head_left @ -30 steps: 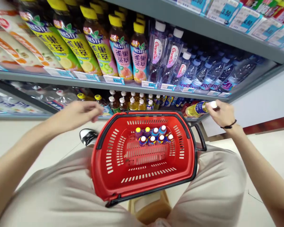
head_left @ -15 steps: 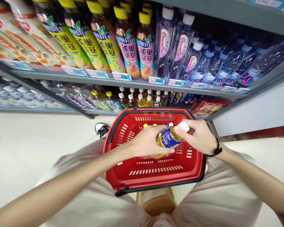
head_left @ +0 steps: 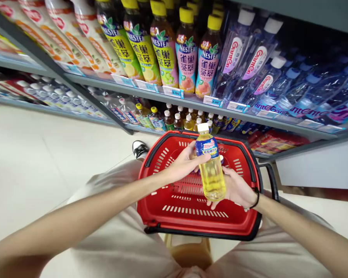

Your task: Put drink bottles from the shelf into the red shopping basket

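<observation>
A clear bottle of yellow drink (head_left: 213, 175) with a white cap and a blue label is held above the red shopping basket (head_left: 174, 223), cap towards the shelves. My left hand (head_left: 184, 164) is closed around its label area, with the thumb across the front. Against the lower right side of the bottle rests my right hand (head_left: 239, 189). Its fingers pass behind the bottle and partly show below the base. Inside the basket, a white cap peeks out beside the bottle; what else lies there is mostly hidden by my hands.
Ahead, an upper shelf edge (head_left: 150, 87) carries Nestea bottles (head_left: 184, 63) and Ganten water bottles (head_left: 237, 54). Smaller capped bottles (head_left: 178, 121) line the lower shelf. The basket's black handle (head_left: 271, 179) sticks out at right. A brown stool (head_left: 191, 251) shows between my legs.
The drink bottle has turned from tilted to nearly upright, label facing me. My right hand has moved from its cap to its lower end. The view has shifted left.
</observation>
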Demonstrator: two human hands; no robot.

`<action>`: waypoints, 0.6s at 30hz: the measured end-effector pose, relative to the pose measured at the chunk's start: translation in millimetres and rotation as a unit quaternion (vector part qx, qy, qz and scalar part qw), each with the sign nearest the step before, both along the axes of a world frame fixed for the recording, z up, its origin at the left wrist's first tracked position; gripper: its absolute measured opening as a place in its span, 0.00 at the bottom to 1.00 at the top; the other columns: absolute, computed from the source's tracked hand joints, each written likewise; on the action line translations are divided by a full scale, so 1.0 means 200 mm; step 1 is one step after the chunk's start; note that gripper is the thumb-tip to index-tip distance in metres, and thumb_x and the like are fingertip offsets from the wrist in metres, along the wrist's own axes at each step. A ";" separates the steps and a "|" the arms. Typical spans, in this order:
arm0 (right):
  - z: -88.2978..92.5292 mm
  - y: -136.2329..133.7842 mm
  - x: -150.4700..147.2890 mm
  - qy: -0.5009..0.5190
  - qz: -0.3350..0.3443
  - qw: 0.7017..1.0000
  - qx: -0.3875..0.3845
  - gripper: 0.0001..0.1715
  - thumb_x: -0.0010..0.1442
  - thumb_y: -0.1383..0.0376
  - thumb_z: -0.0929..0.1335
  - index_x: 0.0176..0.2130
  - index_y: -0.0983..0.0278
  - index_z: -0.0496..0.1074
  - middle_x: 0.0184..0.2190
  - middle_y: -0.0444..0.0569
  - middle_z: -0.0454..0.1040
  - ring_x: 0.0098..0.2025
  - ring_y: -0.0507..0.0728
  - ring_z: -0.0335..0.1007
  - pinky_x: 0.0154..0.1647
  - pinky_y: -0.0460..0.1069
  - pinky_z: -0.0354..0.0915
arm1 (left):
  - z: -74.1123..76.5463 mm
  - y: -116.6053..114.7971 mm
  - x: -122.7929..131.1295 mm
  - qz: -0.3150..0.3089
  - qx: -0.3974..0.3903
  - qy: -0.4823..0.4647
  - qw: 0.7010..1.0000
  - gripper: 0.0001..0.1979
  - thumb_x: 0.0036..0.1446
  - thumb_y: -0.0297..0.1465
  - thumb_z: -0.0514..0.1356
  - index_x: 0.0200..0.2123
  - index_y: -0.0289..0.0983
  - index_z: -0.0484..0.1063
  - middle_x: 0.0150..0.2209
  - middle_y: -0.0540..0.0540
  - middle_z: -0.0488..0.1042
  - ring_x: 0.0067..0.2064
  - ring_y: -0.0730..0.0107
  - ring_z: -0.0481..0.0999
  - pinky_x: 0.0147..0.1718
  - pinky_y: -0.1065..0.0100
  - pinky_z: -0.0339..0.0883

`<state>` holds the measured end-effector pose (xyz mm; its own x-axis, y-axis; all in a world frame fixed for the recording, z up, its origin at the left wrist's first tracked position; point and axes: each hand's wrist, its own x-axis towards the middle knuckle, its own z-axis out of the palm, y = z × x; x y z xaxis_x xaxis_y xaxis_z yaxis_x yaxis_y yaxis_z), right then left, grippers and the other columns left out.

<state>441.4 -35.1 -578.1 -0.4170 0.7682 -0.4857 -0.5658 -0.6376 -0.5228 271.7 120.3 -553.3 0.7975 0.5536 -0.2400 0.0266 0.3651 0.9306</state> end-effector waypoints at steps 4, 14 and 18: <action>0.00 0.01 0.03 -0.061 -0.068 0.996 0.016 0.29 0.67 0.46 0.70 0.50 0.68 0.77 0.40 0.57 0.82 0.37 0.61 0.81 0.35 0.55 0.78 | -0.01 0.05 -0.01 -0.004 0.013 -0.006 1.000 0.38 0.52 0.49 0.73 0.56 0.34 0.64 0.30 0.55 0.69 0.21 0.84 0.58 0.17 0.75 0.53; -0.02 -0.03 -0.02 -0.105 -0.038 0.993 0.025 0.40 0.64 0.37 0.67 0.46 0.70 0.79 0.31 0.58 0.81 0.24 0.55 0.72 0.17 0.44 0.64 | 0.05 0.04 -0.08 -0.052 0.068 -0.028 0.996 0.40 0.60 0.45 0.69 0.69 0.40 0.57 0.44 0.46 0.76 0.30 0.76 0.73 0.23 0.76 0.66; -0.04 -0.05 0.02 -0.055 0.012 0.998 -0.012 0.46 0.64 0.33 0.62 0.49 0.71 0.78 0.27 0.57 0.80 0.16 0.55 0.67 0.10 0.44 0.54 | 0.07 0.05 -0.10 -0.060 0.042 -0.033 0.997 0.41 0.58 0.46 0.71 0.66 0.37 0.58 0.34 0.51 0.73 0.24 0.77 0.70 0.20 0.74 0.66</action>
